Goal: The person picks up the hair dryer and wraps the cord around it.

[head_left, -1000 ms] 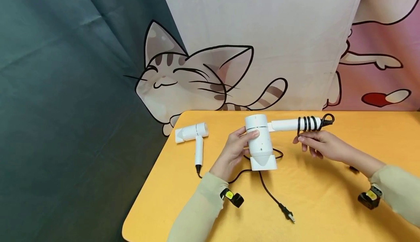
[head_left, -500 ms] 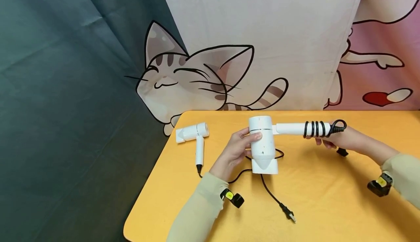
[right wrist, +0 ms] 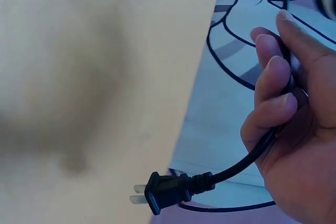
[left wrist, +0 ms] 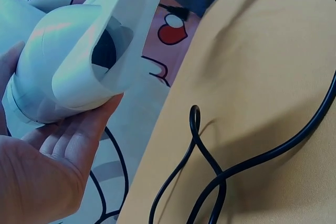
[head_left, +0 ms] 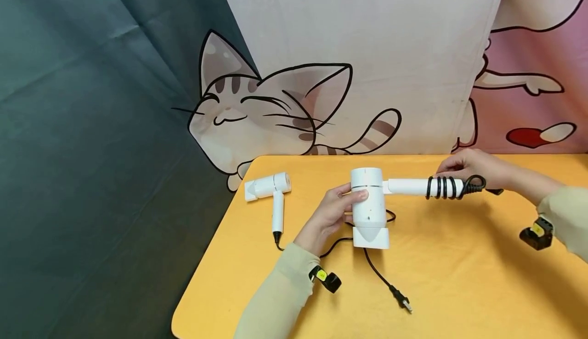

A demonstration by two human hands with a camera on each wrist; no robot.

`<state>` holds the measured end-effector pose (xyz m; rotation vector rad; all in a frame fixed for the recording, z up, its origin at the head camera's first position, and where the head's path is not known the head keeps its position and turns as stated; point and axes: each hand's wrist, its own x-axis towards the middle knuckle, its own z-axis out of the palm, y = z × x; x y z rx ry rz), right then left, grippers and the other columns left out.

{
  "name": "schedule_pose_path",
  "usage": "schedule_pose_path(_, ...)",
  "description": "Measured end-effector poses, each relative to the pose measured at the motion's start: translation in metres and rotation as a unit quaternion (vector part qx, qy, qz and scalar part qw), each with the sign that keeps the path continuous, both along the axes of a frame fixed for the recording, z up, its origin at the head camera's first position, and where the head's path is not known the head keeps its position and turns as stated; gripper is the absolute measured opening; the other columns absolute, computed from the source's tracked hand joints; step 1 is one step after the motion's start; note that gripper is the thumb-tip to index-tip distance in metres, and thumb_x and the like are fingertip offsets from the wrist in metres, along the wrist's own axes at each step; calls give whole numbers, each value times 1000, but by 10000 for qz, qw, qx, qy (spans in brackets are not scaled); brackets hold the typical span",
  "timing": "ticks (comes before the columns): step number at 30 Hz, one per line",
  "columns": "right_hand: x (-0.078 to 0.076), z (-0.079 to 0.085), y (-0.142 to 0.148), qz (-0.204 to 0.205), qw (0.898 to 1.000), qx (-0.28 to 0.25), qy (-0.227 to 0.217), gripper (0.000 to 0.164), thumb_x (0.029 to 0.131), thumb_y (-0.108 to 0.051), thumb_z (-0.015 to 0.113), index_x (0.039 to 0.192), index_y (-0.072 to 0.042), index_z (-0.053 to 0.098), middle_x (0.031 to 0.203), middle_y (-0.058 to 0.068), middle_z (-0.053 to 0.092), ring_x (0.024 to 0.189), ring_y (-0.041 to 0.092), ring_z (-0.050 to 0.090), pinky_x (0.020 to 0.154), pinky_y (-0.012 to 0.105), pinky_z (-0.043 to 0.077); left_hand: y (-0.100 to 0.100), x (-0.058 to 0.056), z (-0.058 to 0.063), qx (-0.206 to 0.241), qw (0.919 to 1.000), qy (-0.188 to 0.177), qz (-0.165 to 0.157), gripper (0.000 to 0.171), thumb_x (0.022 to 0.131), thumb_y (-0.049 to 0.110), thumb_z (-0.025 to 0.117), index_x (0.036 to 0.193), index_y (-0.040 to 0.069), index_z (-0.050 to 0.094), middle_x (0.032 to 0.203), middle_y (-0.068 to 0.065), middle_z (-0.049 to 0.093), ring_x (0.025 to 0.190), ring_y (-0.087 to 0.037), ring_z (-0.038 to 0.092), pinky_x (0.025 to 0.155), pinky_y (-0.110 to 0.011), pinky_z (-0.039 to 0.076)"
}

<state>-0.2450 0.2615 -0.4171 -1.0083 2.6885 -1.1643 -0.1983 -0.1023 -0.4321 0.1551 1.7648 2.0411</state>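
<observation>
My left hand [head_left: 328, 216] grips a white hair dryer [head_left: 369, 209] by its barrel, thumb across the front, with the nozzle pointing down and the handle [head_left: 406, 186] stretching to the right. Black cord is wound several times round the handle's end. Behind that end, my right hand [head_left: 482, 168] holds the loose length of the power cord [right wrist: 249, 158] in curled fingers. Its two-pin plug [right wrist: 168, 190] dangles below the palm in the right wrist view. The left wrist view looks into the dryer's nozzle [left wrist: 110, 51], with left fingers [left wrist: 79, 135] wrapped beneath the barrel.
A second white hair dryer [head_left: 268, 186] lies at the left of the yellow table [head_left: 239, 277]. A black cord runs across the table under the held dryer to another plug [head_left: 400, 299] near the front. A cat-print curtain [head_left: 285, 109] hangs behind the table's back edge.
My right hand has gone from below the handle, round its end, to behind and above it, carrying the cord. The held dryer has shifted slightly right and down.
</observation>
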Motion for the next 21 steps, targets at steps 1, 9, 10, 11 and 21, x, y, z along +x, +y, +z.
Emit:
schedule_pose_path(1,-1,6,-1,-48,9999,114,-3,21,96,2,73,92,-17,81,79,-15,68,66,3,56,58,22,47,0,-1,0,-14,10000,8,-24,50,99,18,71,145,1,63,106,-8,76,84,-19,74,65,-32,63)
schedule_pose_path(9,-5,42,-10,262,9939,753,-767,21,102,-15,74,82,-23,75,70,-7,61,50,8,48,46,26,46,2,-1,-2,-230,9995,69,-187,46,98,17,73,143,5,66,111,-11,78,88,-21,76,75,-43,67)
schedule_pose_path(10,-4,44,-12,266,9932,822,-775,21,101,-15,74,82,-22,74,70,-6,60,51,7,47,46,26,46,3,-1,-2,-241,9995,58,-201,46,99,17,73,143,5,66,111,-11,78,89,-21,76,76,-43,67)
schedule_pose_path(11,-4,48,-14,245,9926,899,-782,21,101,-17,75,80,-22,72,69,-6,59,51,6,46,47,25,45,3,-1,-2,-249,9995,53,-212,46,99,16,73,143,5,67,112,-12,78,89,-22,76,76,-43,67)
schedule_pose_path(21,8,68,-36,-74,9887,1470,289,40,98,-27,79,68,-25,54,59,-14,41,54,3,41,55,23,36,6,-2,-9,-341,9993,-93,-135,44,99,15,75,142,6,68,113,-15,78,94,-26,78,80,-48,67)
